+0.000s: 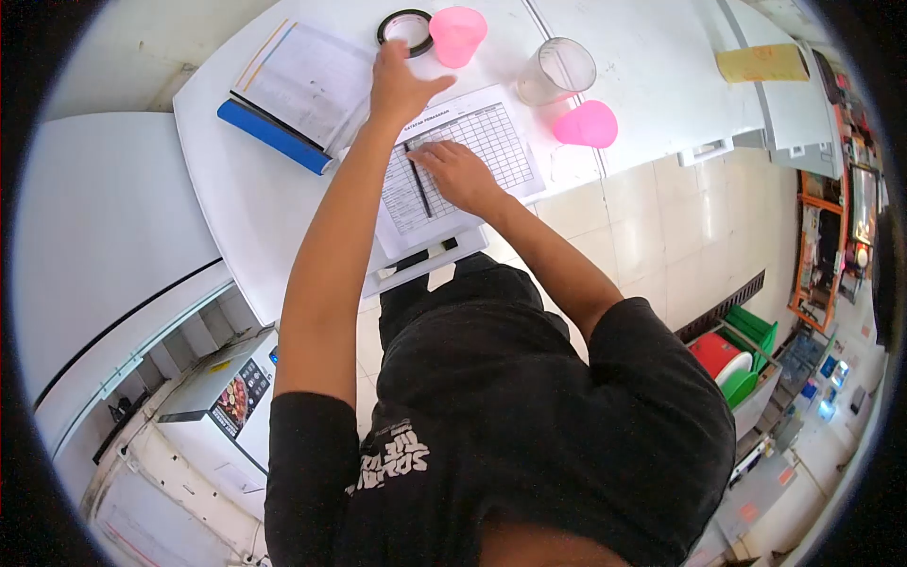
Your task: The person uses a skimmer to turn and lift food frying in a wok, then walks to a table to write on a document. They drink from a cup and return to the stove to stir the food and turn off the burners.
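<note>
On the counter (265,198) a sheet (491,142) lies straight before the person; an open book (302,80) sits just to its left; behind the sheet lies a tape roll (406,28), a cup (457,34) just beside it on the right; further right stands a beaker (557,71), a second cup (586,125) nearer than it; the left hand (404,83) rests at the sheet's far edge; the right hand (460,175) lies on the sheet, a pen (418,184) along its left side.

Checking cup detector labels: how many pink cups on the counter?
2. One pink cup stands upright by the tape roll; the other, apparently upside down, is right of the printed form, beside the clear cup. None seems hidden.
</note>
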